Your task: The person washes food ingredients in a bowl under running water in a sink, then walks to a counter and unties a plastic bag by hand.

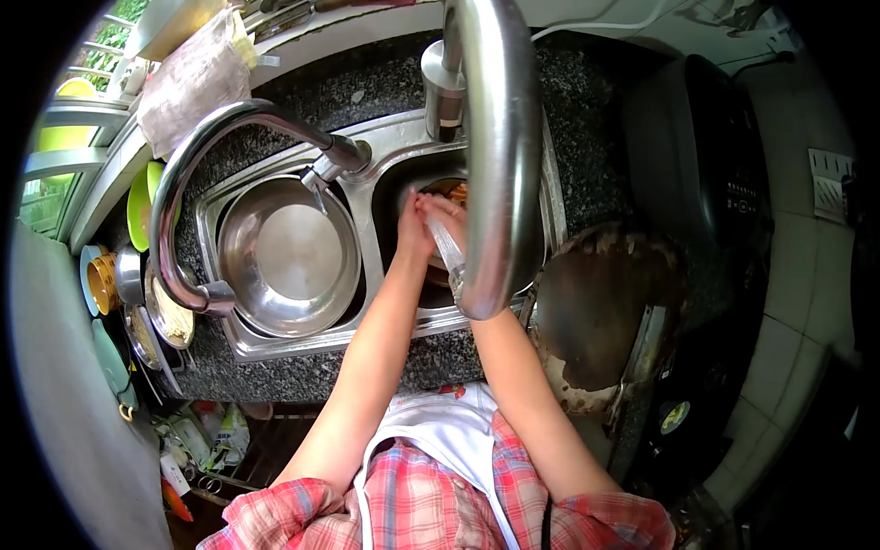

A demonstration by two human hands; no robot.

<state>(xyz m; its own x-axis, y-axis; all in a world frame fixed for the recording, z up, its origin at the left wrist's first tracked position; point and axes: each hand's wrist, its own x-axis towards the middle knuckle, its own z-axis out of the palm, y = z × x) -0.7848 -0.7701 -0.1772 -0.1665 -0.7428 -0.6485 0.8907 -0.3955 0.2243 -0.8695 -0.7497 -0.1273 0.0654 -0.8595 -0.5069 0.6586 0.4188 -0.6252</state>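
Head view, taking the tall steel tap (pixel 490 137) as the landmark. Its spout hangs over the right basin of the double sink (pixel 385 183), and a stream of water (pixel 447 247) slants from the outlet toward the two hands, which meet just left of the spout. The left hand (pixel 412 229) and the right hand (pixel 445 215) are pressed together, fingers closed against each other, under the flow. Something brownish-orange (pixel 456 191) shows behind the hands in that basin; I cannot tell what it is, nor whether either hand grips anything, since the spout covers part of them.

Left of the tap, the other basin holds a round steel bowl (pixel 289 257) beneath a second, curved faucet (pixel 211 183). Right of the tap, a worn wooden cutting board (pixel 600 312) rests on the dark stone counter (pixel 367 82), with a black appliance (pixel 701 156) beyond it.

In my judgement, rinsing goes best with the hands kept low in the basin and directly in the stream, turning them so water reaches every side, and staying clear of the basin's divider so splash falls inside the basin.
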